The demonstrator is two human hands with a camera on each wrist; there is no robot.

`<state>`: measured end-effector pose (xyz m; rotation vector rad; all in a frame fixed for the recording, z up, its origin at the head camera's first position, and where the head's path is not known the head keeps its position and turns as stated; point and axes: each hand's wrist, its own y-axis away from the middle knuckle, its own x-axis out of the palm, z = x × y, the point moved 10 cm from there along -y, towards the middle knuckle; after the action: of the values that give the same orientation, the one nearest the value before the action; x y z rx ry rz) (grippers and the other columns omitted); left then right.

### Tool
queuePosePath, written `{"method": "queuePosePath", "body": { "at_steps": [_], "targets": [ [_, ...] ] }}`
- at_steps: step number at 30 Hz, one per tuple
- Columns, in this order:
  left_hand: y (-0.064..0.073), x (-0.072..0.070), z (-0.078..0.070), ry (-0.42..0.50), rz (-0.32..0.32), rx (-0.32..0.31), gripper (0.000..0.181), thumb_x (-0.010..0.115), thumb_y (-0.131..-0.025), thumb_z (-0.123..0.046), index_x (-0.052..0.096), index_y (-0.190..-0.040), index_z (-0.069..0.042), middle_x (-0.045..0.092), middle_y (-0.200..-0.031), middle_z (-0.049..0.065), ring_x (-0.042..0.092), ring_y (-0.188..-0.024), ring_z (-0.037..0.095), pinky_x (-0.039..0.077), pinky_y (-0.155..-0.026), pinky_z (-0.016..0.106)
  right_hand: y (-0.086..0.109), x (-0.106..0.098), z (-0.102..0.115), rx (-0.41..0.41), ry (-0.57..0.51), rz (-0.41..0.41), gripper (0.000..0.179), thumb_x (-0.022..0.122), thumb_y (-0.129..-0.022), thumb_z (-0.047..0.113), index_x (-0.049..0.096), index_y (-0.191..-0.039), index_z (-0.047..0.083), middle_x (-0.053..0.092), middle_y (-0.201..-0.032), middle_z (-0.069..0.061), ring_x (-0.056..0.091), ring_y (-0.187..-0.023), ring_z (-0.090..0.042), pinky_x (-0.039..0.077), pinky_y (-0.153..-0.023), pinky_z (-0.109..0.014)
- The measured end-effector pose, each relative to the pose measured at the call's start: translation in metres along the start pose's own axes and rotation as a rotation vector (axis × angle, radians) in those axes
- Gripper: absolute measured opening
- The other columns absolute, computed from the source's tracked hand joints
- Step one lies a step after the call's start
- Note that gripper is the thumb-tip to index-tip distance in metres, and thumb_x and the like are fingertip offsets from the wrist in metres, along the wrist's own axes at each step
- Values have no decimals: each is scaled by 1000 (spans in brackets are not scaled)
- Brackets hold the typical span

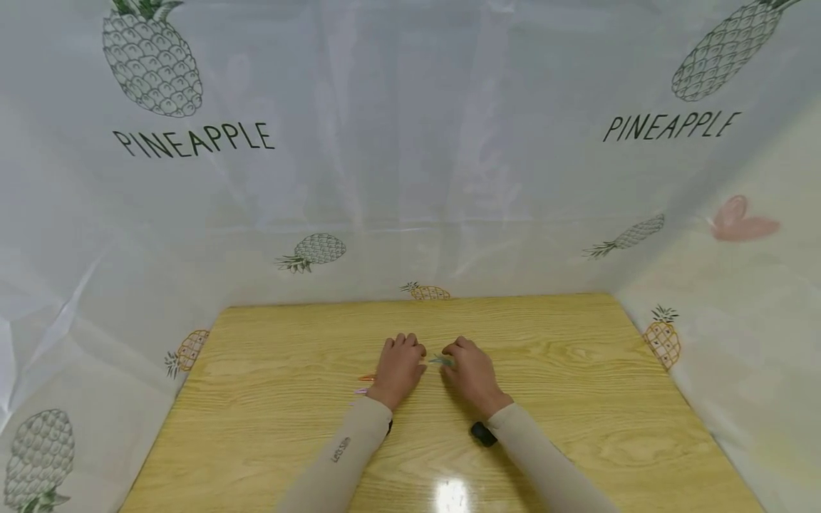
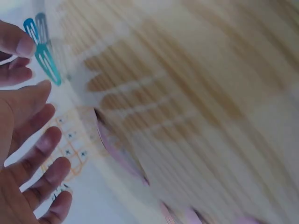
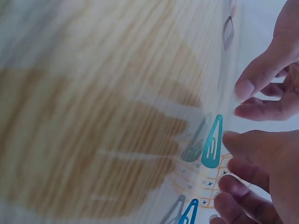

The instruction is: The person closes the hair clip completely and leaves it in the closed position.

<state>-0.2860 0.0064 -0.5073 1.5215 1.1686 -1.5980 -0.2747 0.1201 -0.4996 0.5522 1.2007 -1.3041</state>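
A teal snap hair clip [image 3: 212, 148] lies on the glossy table between my hands, its darker reflection beside it. My right hand [image 1: 471, 369] is at its right; the thumb tip [image 3: 232, 140] comes up close against the clip, and whether it touches is unclear. A blue hair clip [image 3: 188, 213] lies near the lower fingers of that hand, partly cut off by the frame. My left hand [image 1: 399, 365] is on the other side, fingers loosely bent and apart, holding nothing. Left of it lie an orange clip [image 1: 368, 377] and a purple clip [image 1: 361, 391].
The wood-grain table [image 1: 551, 342] reflects the hands. A pale pineapple-print sheet [image 1: 410, 157] stands behind the table and along its sides. Dark wrist devices [image 1: 484, 433] sit under the sleeves. More pinkish clips [image 2: 120, 158] show by the left hand in its wrist view.
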Motion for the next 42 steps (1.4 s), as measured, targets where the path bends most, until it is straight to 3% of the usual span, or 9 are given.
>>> {"method": "queuePosePath", "body": {
  "at_steps": [7,17,23,31,37,42],
  "targets": [
    [-4,12,-5,-98,28,-39,22,82,-94,-39,80,-108,-23,63,-106,-1,58,-102,21,50,-97,41,-1,7,-1,20,12,31,22,89,-85,9,79,-103,3,65,-94,-6,66,-84,-24,61,-72,-42],
    [-4,8,-13,-98,25,-24,11,81,-96,-32,80,-102,-23,64,-104,-2,59,-100,20,51,-95,39,-6,16,4,10,64,36,9,83,-90,7,76,-85,8,60,-80,-2,62,-73,-21,58,-64,-38],
    [-1,10,-12,-69,29,-21,8,81,-96,-29,77,-94,-23,62,-99,-3,57,-97,19,50,-94,39,-3,17,6,22,17,75,12,78,-95,5,76,-84,10,60,-78,1,62,-72,-19,56,-62,-36],
    [15,-4,-4,-95,-65,-9,27,74,-99,-42,76,-120,-25,63,-112,-4,60,-104,17,51,-92,36,4,6,17,-25,-34,55,10,84,-91,6,76,-86,10,64,-83,1,63,-73,-16,57,-64,-33],
    [32,-17,-3,-26,-118,34,16,71,-102,-37,80,-108,-25,62,-109,-5,57,-99,16,49,-91,36,9,-3,30,-115,-53,32,11,85,-89,6,76,-87,11,64,-84,3,62,-73,-12,54,-63,-27],
    [47,-27,-1,26,-158,43,12,73,-101,-33,80,-102,-23,63,-107,-5,57,-98,17,49,-90,37,13,-3,37,-153,-80,64,8,83,-92,9,77,-91,13,64,-87,6,60,-75,-9,52,-65,-24]
  ]
}}
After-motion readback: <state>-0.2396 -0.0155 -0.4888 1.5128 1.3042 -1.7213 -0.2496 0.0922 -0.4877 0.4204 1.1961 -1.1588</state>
